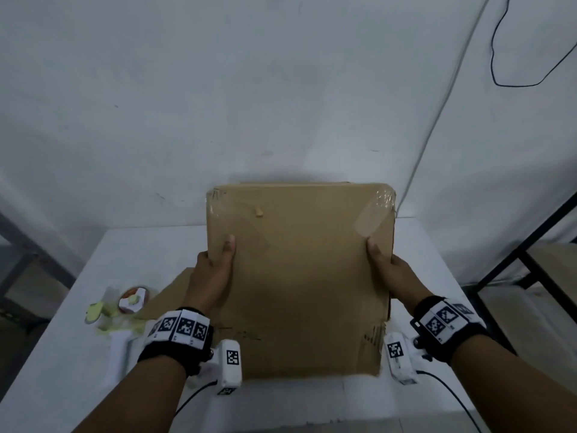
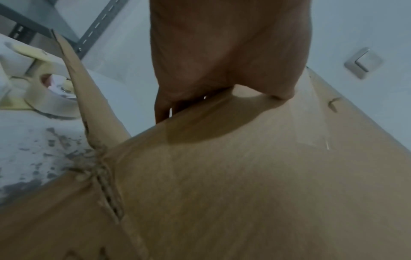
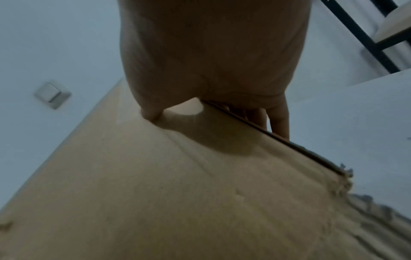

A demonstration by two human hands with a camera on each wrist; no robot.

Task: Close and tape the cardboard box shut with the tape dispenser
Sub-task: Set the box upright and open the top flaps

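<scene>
A brown cardboard box point(image 1: 299, 276) with old clear tape on its far corners stands on the white table point(image 1: 437, 245), one broad face turned up toward me. My left hand point(image 1: 215, 276) grips its left edge, thumb on the face and fingers behind. My right hand point(image 1: 390, 270) grips the right edge the same way; the right wrist view shows the fingers point(image 3: 278, 119) behind the edge. A loose flap point(image 2: 89, 109) sticks out at the box's left. The tape dispenser point(image 1: 125, 310), white-handled with a red-cored roll point(image 2: 48, 98), lies on the table left of the box, untouched.
The table's front edge runs just below my wrists. A white wall point(image 1: 281, 89) stands close behind the box, with a light switch point(image 2: 362, 63) on it. A black cable point(image 1: 499, 73) hangs at upper right. A black frame point(image 1: 515, 260) stands right, a grey rack point(image 1: 28, 254) left.
</scene>
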